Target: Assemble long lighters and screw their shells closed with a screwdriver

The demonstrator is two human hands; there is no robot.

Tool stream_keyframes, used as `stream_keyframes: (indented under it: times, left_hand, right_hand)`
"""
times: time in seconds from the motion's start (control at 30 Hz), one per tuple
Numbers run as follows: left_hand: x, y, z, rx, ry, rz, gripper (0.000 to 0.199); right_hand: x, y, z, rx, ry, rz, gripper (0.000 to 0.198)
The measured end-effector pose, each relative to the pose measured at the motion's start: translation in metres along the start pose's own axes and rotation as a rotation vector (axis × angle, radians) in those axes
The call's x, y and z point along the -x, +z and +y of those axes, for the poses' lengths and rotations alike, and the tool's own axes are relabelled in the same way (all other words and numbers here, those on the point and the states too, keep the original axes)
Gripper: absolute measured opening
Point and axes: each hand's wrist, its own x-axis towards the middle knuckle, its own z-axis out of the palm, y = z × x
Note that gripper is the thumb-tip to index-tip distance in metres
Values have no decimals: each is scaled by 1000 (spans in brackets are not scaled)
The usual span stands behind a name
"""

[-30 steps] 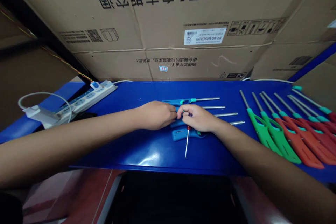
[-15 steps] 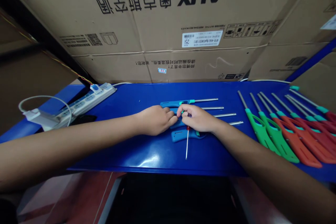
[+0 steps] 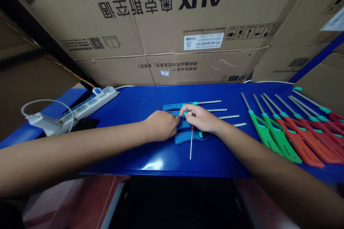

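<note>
Several blue long-nosed gas lighters lie in a row on the table, their metal tubes pointing right; the farthest lighter (image 3: 173, 107) and the nearest lighter (image 3: 185, 137) show best. Over the middle ones my left hand (image 3: 162, 126) is closed, fingers curled at the handle ends; whatever it grips is hidden. My right hand (image 3: 204, 118) is wrapped around a screwdriver (image 3: 191, 145) with a red handle, its shaft pointing down toward me. The right index finger and thumb bend toward my left fingertips, covering parts of the lighters.
Green lighters (image 3: 282, 139) and orange-red lighters (image 3: 305, 141) are lined up on the right of the blue table (image 3: 129, 155). A white power strip (image 3: 87, 105) with a plugged-in adapter (image 3: 44, 123) stands at left. A big cardboard box (image 3: 120, 68) forms the back.
My left fingers have curled in tighter by my right fingertips. The right hand keeps the screwdriver in nearly the same place. The view has shifted slightly.
</note>
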Motion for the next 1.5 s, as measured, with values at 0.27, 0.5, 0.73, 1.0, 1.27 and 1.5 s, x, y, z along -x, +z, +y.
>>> stream_keyframes:
  times: [0.27,0.5,0.73,1.0,1.27,1.5]
  left_hand:
    - [3,-16,21,-22,-159,-148,38]
    - [-7,-13,32,56,-295,-143,29]
    - [-1,-15,22,97,-243,-132,22]
    - [25,12,-24,559,-63,276,23]
    - [20,46,-24,829,-44,413,39]
    - [20,52,-19,861,-108,398,38]
  right_hand:
    - [0,1,0,-7,-7,5,22]
    - [0,2,2,-13,-14,13,22]
    - [0,4,2,-32,-10,38,21]
    - [8,-19,-19,-38,-173,254,32]
    - [9,0,-53,573,-526,345,14]
    - [1,8,-41,617,-501,319,12]
